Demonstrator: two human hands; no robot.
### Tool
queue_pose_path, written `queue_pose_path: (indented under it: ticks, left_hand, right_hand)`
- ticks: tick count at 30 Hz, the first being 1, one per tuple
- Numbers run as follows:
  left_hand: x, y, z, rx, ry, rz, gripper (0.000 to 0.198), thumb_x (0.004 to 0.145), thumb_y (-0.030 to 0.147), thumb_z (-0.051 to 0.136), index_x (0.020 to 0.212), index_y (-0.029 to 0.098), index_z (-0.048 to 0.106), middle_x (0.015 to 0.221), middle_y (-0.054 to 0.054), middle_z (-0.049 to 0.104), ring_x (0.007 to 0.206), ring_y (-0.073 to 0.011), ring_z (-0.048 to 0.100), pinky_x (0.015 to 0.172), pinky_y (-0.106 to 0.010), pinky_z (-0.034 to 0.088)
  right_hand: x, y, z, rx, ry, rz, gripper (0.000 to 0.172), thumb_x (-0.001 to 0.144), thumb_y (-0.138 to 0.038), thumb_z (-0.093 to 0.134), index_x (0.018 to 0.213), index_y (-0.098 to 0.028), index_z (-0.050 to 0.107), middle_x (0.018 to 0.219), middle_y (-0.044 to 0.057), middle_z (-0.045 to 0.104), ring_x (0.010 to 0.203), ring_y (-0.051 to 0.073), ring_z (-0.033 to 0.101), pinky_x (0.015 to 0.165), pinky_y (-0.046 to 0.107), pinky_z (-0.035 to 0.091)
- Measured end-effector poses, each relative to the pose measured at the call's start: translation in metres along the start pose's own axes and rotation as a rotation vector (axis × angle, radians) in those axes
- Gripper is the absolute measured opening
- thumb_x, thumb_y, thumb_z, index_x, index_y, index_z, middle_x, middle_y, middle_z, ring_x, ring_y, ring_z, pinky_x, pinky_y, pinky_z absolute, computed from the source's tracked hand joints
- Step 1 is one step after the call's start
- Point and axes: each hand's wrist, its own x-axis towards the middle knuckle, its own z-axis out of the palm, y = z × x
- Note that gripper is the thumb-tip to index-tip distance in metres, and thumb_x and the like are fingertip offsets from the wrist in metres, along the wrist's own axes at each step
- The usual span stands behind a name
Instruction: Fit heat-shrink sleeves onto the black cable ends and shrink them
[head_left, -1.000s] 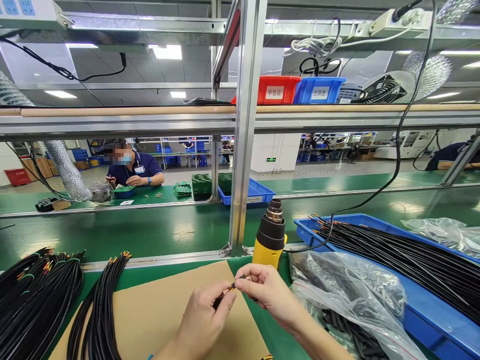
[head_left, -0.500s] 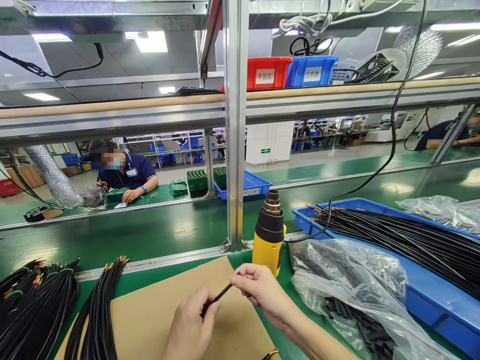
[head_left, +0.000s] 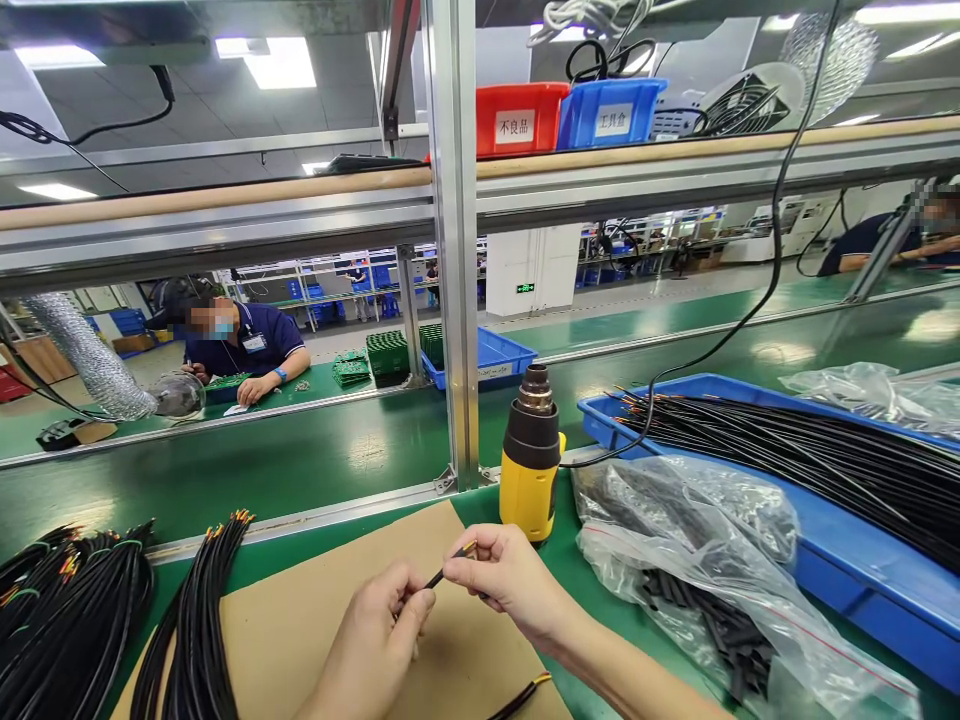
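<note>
A short stretch of black cable [head_left: 436, 579] shows between the person's hands, above a sheet of cardboard [head_left: 300, 630]. Yellow and orange wire ends [head_left: 469, 547] poke out past the right fingertips. The left hand [head_left: 384, 628] is closed around the lower part of the cable, and the right hand [head_left: 501, 578] pinches it near the wire ends between thumb and forefinger. The hands are close together, with a small gap; whether anything else is tucked in the palms cannot be told.

Another cable [head_left: 523, 697] with yellow and orange ends lies on the cardboard's lower right edge. A bundle of cables [head_left: 196, 640] rests across its left side, and a bigger pile of cables [head_left: 67, 640] lies further left. Just behind the right hand a yellow and black heat gun [head_left: 529, 475] stands nozzle up on the green table [head_left: 289, 550]. To its right is a clear plastic bag [head_left: 675, 530] with short black tubes [head_left: 739, 635] inside, beside a long blue tray [head_left: 862, 585] full of black cables [head_left: 787, 450]. A metal post [head_left: 454, 300] rises behind the heat gun. Beyond, a co-worker [head_left: 264, 335] leans over green boards, and a red bin [head_left: 517, 95] and a blue bin [head_left: 577, 115] sit on the shelf.
</note>
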Motion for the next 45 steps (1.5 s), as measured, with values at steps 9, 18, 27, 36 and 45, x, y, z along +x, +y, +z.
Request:
queue_pose_path:
  ticks: [9,18,27,36,45]
  left_hand:
    - [0.001,0.001,-0.003,-0.143,-0.100,-0.047,0.025,0.085,0.035,0.040,0.070,0.016,0.047,0.059,0.004,0.049,0.047,-0.0077,0.046,0.048,-0.019,0.035]
    - [0.003,0.000,-0.004,-0.151,-0.122,-0.056,0.027,0.084,0.036,0.041,0.070,0.015,0.049,0.059,0.003,0.050,0.046,-0.0076,0.046,0.048,-0.019,0.035]
    - [0.005,0.001,-0.006,-0.162,-0.152,-0.066,0.032,0.083,0.041,0.040,0.066,0.015,0.048,0.056,0.003,0.051,0.042,-0.0071,0.046,0.046,-0.019,0.034]
    - [0.005,0.003,-0.008,-0.176,-0.196,-0.073,0.038,0.082,0.047,0.040,0.061,0.016,0.045,0.051,0.003,0.049,0.038,-0.0061,0.045,0.041,-0.017,0.030]
    - [0.005,0.005,-0.015,-0.332,-0.336,-0.163,0.041,0.076,0.053,0.048,0.065,0.014,0.048,0.046,0.004,0.049,0.032,-0.0032,0.039,0.033,-0.014,0.023]
  right_hand:
    - [-0.005,-0.002,0.006,-0.041,-0.013,-0.063,0.025,0.055,-0.032,0.073,0.060,-0.011,0.061,0.041,-0.006,0.042,0.039,0.004,0.032,0.035,0.018,0.019]
    - [-0.005,0.000,0.005,-0.063,-0.040,-0.112,0.025,0.056,-0.032,0.073,0.062,-0.010,0.062,0.045,-0.005,0.044,0.041,0.003,0.030,0.037,0.019,0.020]
    - [-0.003,-0.005,0.001,-0.090,-0.072,-0.087,0.018,0.058,-0.025,0.070,0.066,-0.010,0.065,0.047,-0.005,0.048,0.039,0.002,0.033,0.036,0.018,0.022]
    - [-0.007,-0.010,-0.003,-0.117,-0.122,-0.106,0.013,0.061,-0.020,0.067,0.069,-0.010,0.067,0.047,-0.005,0.048,0.042,0.003,0.035,0.039,0.018,0.026]
    - [-0.010,-0.015,-0.006,-0.165,-0.191,-0.207,0.014,0.061,-0.019,0.068,0.072,-0.012,0.071,0.056,0.000,0.058,0.051,0.007,0.045,0.049,0.019,0.035]
